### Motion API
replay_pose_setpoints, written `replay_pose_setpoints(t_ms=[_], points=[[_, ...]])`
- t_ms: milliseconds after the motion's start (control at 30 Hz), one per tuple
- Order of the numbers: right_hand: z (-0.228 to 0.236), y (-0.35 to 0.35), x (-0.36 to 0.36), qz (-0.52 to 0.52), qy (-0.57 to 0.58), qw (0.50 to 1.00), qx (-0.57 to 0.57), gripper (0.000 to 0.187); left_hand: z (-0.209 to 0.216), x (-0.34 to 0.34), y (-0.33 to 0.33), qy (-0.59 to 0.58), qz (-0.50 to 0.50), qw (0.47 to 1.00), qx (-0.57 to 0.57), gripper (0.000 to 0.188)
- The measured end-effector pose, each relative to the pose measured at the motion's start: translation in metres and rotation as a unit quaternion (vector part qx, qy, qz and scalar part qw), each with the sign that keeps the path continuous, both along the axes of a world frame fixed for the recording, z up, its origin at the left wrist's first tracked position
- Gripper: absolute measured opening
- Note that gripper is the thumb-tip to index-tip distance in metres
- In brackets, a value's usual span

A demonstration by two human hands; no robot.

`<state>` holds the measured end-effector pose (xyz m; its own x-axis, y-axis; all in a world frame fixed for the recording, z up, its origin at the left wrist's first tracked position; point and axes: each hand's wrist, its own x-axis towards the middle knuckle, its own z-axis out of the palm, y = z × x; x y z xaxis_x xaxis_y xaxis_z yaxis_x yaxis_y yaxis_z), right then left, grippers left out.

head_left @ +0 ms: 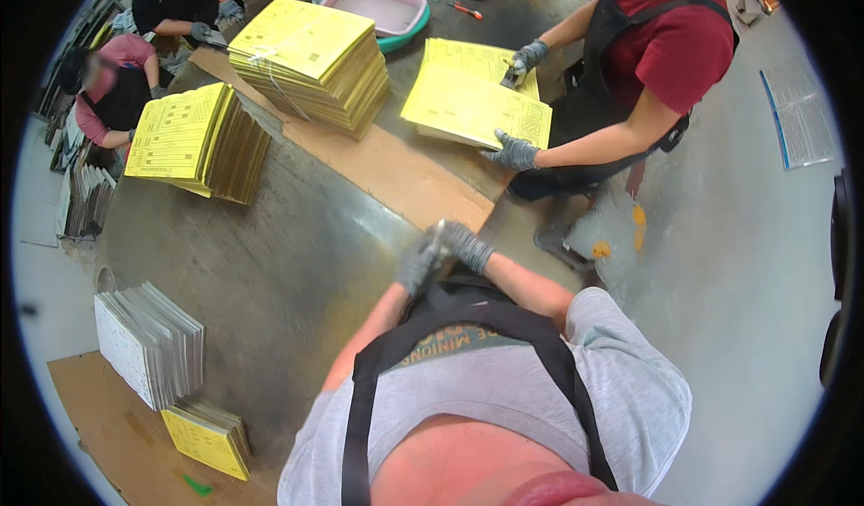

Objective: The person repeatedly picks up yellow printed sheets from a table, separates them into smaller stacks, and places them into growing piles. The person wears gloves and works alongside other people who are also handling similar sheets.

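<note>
My left hand (pixel 418 264) and my right hand (pixel 467 245), both in grey gloves, meet at the table's near edge in front of my apron. Their fingers are closed together around something small and pale whose kind I cannot make out. Just beyond them lies a strip of brown cardboard (pixel 396 178) on the dark metal table (pixel 297 254). A tall tied stack of yellow printed sheets (pixel 301 38) stands on the far part of the cardboard. To its left sits another stack of yellow sheets (pixel 180 137), leaning slightly.
At right, a co-worker's gloved hands (pixel 517 151) handle yellow sheets (pixel 468 92) at the table edge. Two other people (pixel 117 83) work at far left. White panels (pixel 148 344) and a small yellow stack (pixel 209 438) stand near left. A pink basin (pixel 378 4) and red-handled tool (pixel 466 10) lie far back.
</note>
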<state>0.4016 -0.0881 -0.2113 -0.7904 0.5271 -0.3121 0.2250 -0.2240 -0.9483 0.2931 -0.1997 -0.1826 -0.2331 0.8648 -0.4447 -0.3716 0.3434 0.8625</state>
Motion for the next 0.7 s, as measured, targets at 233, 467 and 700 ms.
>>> replay_pose_setpoints(t_ms=[233,467,700], points=[[-0.032,0.041,0.123,-0.175,-0.178,0.968,0.002,0.018,-0.044,0.007,0.046,-0.238,0.041,0.933,-0.268,0.061],[-0.027,0.154,0.197,-0.249,-0.346,0.884,0.191,0.025,-0.075,0.04,0.085,-0.363,0.236,0.871,-0.234,0.075],[-0.02,0.346,0.051,0.109,-0.342,0.793,0.493,0.044,-0.08,0.057,0.149,-0.409,0.337,0.843,-0.095,0.059]])
